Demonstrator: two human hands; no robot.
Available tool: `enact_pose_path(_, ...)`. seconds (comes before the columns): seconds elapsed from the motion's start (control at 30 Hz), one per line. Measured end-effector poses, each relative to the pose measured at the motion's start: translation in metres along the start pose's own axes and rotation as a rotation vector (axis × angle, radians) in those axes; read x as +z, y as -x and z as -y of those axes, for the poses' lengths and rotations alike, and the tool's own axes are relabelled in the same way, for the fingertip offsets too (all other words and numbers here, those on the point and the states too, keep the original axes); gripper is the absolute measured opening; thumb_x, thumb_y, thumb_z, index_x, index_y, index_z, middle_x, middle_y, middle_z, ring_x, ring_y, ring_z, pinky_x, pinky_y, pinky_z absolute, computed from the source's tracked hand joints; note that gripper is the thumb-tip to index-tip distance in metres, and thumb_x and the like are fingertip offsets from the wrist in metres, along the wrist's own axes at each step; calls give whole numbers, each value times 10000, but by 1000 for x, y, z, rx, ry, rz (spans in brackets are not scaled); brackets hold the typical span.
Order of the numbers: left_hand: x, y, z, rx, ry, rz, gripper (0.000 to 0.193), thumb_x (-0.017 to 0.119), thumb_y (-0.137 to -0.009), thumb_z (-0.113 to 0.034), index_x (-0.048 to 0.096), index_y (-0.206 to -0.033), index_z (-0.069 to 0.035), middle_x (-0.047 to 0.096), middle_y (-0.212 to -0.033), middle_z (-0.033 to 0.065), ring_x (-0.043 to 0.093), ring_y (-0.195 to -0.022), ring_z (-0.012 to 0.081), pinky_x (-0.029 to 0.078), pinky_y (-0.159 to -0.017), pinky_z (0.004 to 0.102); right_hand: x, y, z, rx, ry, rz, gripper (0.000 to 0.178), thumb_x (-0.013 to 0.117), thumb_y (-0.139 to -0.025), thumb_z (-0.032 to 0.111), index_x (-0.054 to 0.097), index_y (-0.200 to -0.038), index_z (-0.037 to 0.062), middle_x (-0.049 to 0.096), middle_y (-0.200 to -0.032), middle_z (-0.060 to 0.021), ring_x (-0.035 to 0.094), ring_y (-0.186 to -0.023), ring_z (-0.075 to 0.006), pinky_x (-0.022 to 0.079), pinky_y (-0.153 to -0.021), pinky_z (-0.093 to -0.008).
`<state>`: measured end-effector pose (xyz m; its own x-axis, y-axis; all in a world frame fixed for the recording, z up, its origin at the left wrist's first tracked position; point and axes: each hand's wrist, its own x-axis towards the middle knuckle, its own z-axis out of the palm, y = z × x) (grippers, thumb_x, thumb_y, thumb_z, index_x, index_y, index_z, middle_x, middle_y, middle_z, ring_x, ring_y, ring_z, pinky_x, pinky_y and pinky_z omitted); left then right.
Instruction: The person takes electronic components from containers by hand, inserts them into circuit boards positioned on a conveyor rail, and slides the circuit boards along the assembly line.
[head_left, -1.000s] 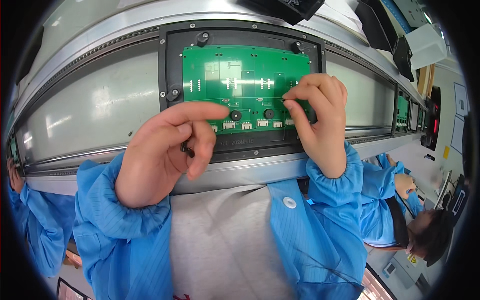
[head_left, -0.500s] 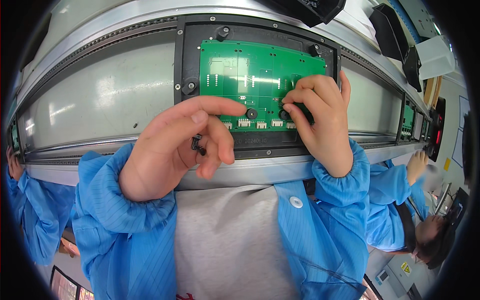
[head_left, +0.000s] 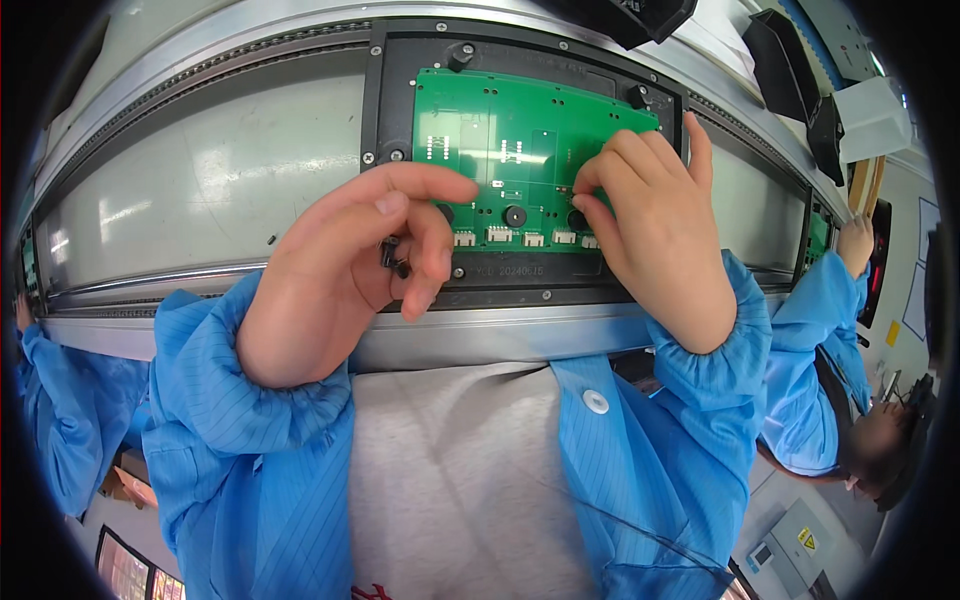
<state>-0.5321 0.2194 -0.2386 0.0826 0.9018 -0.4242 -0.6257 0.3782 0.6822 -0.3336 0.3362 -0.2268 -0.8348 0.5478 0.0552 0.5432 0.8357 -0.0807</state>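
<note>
Green circuit board [head_left: 460,105] lies flat in a black carrier frame [head_left: 550,283] on a metal-railed conveyor [head_left: 480,338], directly in front of the person. Its long axis runs left to right along the rails, the right end slanting slightly toward the person from where I stand. A row of white connectors [head_left: 499,234] lines the edge nearest the person; round black buzzers [head_left: 515,216] sit just inboard of that row.

Left hand [head_left: 335,260]: enters from lower left, index finger extended rightward above the board's left portion, thumb just below it. The other fingers curl inward, retaining small black components [head_left: 390,252].

Right hand [head_left: 655,220]: enters from lower right, back of the hand upward. Thumb and index fingertips converge over the board's right portion, beside a buzzer; I cannot tell whether they grip a part. The little finger extends away from the others.
</note>
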Motion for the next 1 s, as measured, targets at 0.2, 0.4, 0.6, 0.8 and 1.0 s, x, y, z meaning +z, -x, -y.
enact_pose_path(0.2, -12, 4, 0, 31, 93, 107, 368, 364, -937, -231, 484, -1163, 34, 541, -813, 98, 489, -608, 143, 397, -555, 230, 1, -3, -9, -34, -93, 60, 145, 651, -708, 40, 531, -780, 77, 514, -788, -37, 499, -794, -226, 330, -942, -397)
enact_pose_path(0.4, -9, 3, 3, 57, 137, 74, 361, 369, -940, -228, 481, -1168, 28, 572, -982, 147, 564, -828, 212, 459, -748, 280, -8, -11, -20, -89, -192, 225, 172, 672, -683, 45, 533, -777, 81, 528, -795, -50, 505, -780, -232, 372, -827, -350)
enact_pose_path(0.6, -9, 16, -1, 73, 194, -38, 390, 352, -954, -277, 458, -1194, 11, 553, -1093, 178, 559, -1013, 276, 449, -867, 331, -22, -19, 9, -71, -39, -1, 167, 675, -679, 111, 542, -781, 98, 522, -796, -48, 514, -767, -226, 376, -778, -339)
enact_pose_path(0.8, -11, 15, 3, 9, 104, 50, 429, 366, -954, -347, 450, -1192, 0, 504, -1023, 116, 485, -849, 202, 448, -733, 321, 13, -25, 66, -254, -443, -567, 90, 606, -689, 139, 532, -739, 132, 452, -718, -17, 442, -639, -189, 371, -630, -319)
enact_pose_path(1.0, -20, 11, -1, -1, 51, 112, 401, 401, -949, -354, 466, -1135, -3, 495, -962, 98, 480, -800, 179, 449, -688, 299, -31, -5, -19, 121, -791, -677, 95, 626, -770, 117, 533, -782, 102, 527, -737, -17, 438, -586, -119, 368, -574, -219)
